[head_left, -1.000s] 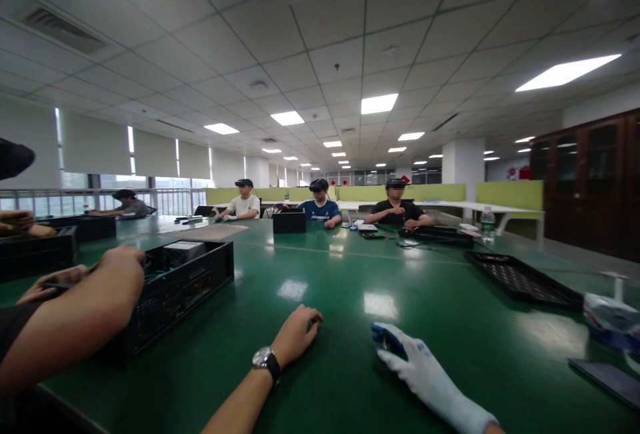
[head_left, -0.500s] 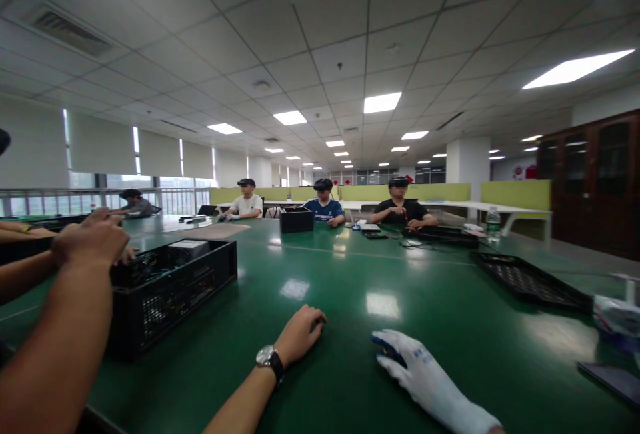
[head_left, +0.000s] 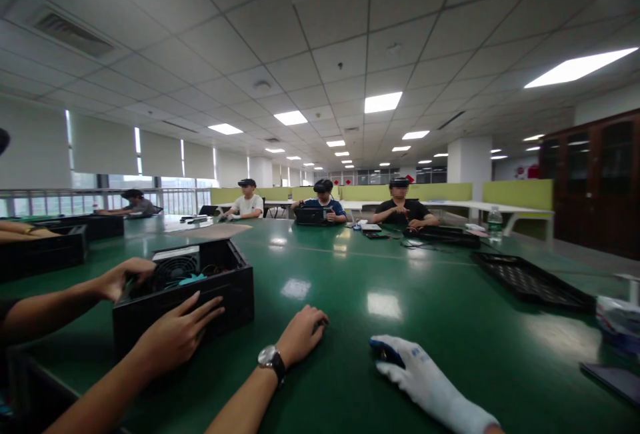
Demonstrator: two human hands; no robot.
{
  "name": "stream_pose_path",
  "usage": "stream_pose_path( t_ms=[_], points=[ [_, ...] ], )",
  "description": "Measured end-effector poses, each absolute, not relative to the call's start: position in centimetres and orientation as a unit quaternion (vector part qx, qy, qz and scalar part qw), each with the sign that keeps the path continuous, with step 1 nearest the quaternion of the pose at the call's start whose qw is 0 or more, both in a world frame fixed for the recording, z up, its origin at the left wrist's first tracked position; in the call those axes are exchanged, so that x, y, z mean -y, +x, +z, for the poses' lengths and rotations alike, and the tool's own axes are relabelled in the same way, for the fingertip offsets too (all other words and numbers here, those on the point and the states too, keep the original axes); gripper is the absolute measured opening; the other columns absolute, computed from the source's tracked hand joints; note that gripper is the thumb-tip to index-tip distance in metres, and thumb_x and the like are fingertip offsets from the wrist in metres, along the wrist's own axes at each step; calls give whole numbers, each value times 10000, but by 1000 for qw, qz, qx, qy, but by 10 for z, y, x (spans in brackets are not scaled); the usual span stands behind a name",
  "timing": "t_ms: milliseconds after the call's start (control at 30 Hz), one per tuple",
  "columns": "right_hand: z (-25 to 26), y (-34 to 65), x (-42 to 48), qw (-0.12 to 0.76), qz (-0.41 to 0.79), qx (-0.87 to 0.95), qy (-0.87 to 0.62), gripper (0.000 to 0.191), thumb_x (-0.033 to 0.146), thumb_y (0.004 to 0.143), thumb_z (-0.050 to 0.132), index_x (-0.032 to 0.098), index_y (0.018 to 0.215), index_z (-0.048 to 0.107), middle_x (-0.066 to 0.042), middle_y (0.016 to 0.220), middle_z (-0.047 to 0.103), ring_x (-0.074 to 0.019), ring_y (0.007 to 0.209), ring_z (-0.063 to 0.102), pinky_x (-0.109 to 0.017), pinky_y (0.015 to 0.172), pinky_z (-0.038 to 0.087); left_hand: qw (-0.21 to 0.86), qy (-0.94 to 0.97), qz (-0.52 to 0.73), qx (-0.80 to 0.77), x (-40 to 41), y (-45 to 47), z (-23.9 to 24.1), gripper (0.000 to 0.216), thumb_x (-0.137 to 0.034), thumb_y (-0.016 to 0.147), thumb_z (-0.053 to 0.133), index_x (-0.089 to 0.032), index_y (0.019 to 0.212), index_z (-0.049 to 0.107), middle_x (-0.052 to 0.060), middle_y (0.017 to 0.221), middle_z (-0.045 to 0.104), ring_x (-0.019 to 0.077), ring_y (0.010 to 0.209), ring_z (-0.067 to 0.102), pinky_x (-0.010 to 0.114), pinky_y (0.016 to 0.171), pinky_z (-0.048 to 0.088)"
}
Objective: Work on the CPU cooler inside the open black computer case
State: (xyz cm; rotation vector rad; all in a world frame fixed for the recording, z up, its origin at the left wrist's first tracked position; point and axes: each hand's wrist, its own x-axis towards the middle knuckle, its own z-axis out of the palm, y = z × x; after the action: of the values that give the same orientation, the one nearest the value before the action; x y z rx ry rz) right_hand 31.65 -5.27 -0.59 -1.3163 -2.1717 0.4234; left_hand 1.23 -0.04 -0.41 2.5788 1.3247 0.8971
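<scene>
My left hand [head_left: 301, 333], bare with a wristwatch [head_left: 271, 359], rests on the green table [head_left: 350, 287] with its fingers curled under and nothing in it. My right hand [head_left: 411, 367] wears a white glove with dark blue fingertips and lies flat on the table, holding nothing. An open black computer case [head_left: 200, 291] with a fan inside sits just left of my left hand. A co-worker's two bare hands are on the case, one [head_left: 175, 334] against its near side and one [head_left: 123, 276] at its far left edge.
A black perforated panel [head_left: 530, 281] lies at the right, beyond it a white-blue bag [head_left: 617, 317] and a dark flat sheet [head_left: 613, 377]. Three people sit at the far end with black cases and small parts. Another black case [head_left: 43, 251] stands at far left.
The co-worker lowered both arms and set their hands on the black case, which has turned and shifted nearer my left hand. My own hands have stayed almost still.
</scene>
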Motion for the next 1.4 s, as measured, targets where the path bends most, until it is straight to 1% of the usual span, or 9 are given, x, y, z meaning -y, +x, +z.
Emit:
stream_pose_path(
  t_ms=[200, 333, 500, 600, 733, 900, 1000, 1233, 1400],
  points=[
    [-3, 313, 57, 267, 119, 841, -455, 478, 339, 845, 602, 281, 1317, 647, -83, 1444, 540, -305, 1340, 469, -460, 1154, 337, 52, 851, 289, -435, 6, 13, 0, 241, -174, 923, 485, -233, 1089, 649, 64, 1084, 646, 226, 1047, 543, 370, 942, 438],
    [-1, 306, 61, 308, 175, 818, -453, 435, 415, 869, 578, 256, 1260, 685, -86, 1269, 669, -304, 1200, 583, -442, 1094, 420, 56, 849, 284, -441, 7, 14, 1, 269, -143, 884, 500, -216, 1095, 650, 67, 1094, 638, 240, 1054, 537, 383, 943, 433],
    [3, 302, 65, 278, 138, 841, -443, 444, 340, 822, 626, 253, 1252, 695, -94, 1345, 616, -309, 1280, 513, -437, 1136, 362, 68, 843, 293, -445, 1, 13, -5, 555, -131, 859, 524, -246, 1399, 465, 60, 1127, 630, 243, 1100, 519, 406, 1009, 406],
    [1, 300, 65, 267, 131, 850, -435, 450, 339, 864, 600, 264, 1303, 658, -85, 1320, 628, -284, 1251, 533, -413, 1120, 382, 79, 838, 298, -450, -1, 12, -8, 656, -132, 847, 539, -265, 1469, 375, 66, 1178, 602, 251, 1137, 506, 441, 1048, 382],
    [1, 299, 63, 264, 137, 845, -445, 461, 400, 912, 571, 266, 1351, 616, -83, 1315, 627, -275, 1226, 552, -416, 1115, 388, 88, 838, 286, -456, 1, 12, -7, 662, -139, 845, 543, -281, 1470, 375, 79, 1230, 570, 273, 1178, 489, 505, 1078, 355],
    [5, 295, 71, 246, 127, 866, -417, 485, 291, 876, 561, 264, 1358, 613, -73, 1371, 599, -286, 1291, 502, -433, 1151, 336, 84, 838, 283, -460, 2, 14, -6, 682, -139, 840, 547, -318, 1470, 359, 72, 1268, 545, 286, 1225, 453, 583, 1114, 285],
    [3, 293, 72, 281, 164, 843, -429, 489, 383, 910, 523, 211, 1360, 608, -116, 1297, 635, -283, 1204, 567, -419, 1103, 402, 92, 840, 276, -458, 3, 14, -5, 687, -145, 842, 544, -318, 1476, 347, 73, 1273, 540, 280, 1225, 448, 576, 1115, 285],
    [-5, 291, 67, 288, 153, 855, -404, 470, 327, 898, 531, 241, 1353, 609, -104, 1311, 624, -279, 1224, 550, -431, 1107, 389, 87, 845, 257, -461, 3, 14, -5, 662, -149, 848, 540, -283, 1471, 359, 88, 1283, 537, 275, 1207, 447, 541, 1086, 313],
    [-10, 291, 65, 310, 147, 831, -437, 474, 354, 881, 561, 223, 1333, 622, -122, 1317, 602, -288, 1229, 540, -443, 1105, 388, 93, 838, 277, -460, 3, 13, -7, 820, -140, 848, 539, -294, 1551, 146, 83, 1279, 527, 250, 1174, 466, 528, 1104, 289]
  ],
)
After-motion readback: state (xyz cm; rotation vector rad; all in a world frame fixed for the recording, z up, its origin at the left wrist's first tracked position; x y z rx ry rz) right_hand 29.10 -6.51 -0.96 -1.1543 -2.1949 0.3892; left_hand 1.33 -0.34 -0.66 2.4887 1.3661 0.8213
